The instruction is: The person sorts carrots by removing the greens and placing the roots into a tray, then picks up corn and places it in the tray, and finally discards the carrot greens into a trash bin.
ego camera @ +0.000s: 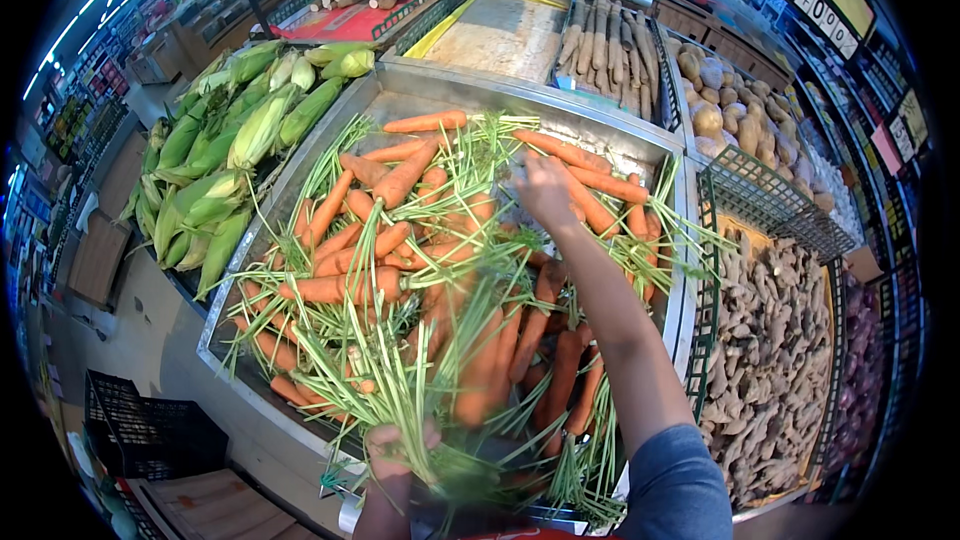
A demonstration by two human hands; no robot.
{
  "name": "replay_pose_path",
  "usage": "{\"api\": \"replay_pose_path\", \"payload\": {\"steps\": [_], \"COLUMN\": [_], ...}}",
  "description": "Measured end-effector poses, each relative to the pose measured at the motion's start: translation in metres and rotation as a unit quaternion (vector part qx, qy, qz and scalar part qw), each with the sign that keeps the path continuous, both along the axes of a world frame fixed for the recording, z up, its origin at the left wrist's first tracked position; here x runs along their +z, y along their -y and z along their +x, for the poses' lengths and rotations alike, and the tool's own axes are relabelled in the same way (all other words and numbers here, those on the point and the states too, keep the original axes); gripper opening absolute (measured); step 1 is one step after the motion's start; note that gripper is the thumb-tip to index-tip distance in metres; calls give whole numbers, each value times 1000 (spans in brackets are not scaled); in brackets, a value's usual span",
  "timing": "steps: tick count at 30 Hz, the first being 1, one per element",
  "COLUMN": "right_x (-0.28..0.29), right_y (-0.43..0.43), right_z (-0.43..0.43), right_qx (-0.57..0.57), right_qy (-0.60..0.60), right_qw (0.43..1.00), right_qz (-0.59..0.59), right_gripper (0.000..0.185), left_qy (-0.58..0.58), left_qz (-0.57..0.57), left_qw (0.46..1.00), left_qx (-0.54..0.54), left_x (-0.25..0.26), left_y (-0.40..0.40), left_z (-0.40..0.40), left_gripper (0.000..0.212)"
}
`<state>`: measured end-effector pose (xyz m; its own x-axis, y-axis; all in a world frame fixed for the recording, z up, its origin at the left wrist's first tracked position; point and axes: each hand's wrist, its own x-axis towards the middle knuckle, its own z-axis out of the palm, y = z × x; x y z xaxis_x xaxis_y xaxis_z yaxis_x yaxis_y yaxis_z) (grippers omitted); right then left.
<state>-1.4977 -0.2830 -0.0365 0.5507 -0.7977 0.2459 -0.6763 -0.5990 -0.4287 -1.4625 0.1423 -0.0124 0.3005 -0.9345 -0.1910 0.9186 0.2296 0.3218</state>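
Carrots with green tops [345, 287] fill a metal-rimmed display bin [679, 262] in front of me. At the near edge, my left hand [397, 444] is closed around a bunch of green carrot stems [397, 382]; some of the greens and carrots beside it are blurred. My right hand [541, 187] reaches to the far right part of the bin, among stems and beside orange carrots [592, 202]. It is slightly blurred, its fingertips are hard to make out, and whether it grips anything does not show.
Corn in husks [202, 142] lies to the left. Long brown roots [611, 45] and potatoes [739, 112] stand behind. A green plastic crate [780, 195] and ginger [765, 360] are at the right. A black crate [150, 420] sits at the lower left.
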Motion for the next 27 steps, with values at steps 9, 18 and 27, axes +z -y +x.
{"api": "replay_pose_path", "payload": {"steps": [9, 18, 27], "right_x": [-10, -15, 80], "right_y": [-17, 3, -10], "right_z": [90, 16, -103], "right_qx": [-18, -9, -8], "right_qy": [231, 453, 23], "right_qw": [930, 782, 975], "right_qz": [285, 428, 221], "right_gripper": [75, 37, 64], "left_qy": [16, 60, -42], "left_qz": [-3, 29, -45], "left_qw": [999, 998, 998], "left_qx": [-47, -2, -21], "left_x": [7, -1, 13], "left_y": [2, -7, 2], "left_z": [-6, -12, -11], "left_gripper": [33, 34, 51]}}
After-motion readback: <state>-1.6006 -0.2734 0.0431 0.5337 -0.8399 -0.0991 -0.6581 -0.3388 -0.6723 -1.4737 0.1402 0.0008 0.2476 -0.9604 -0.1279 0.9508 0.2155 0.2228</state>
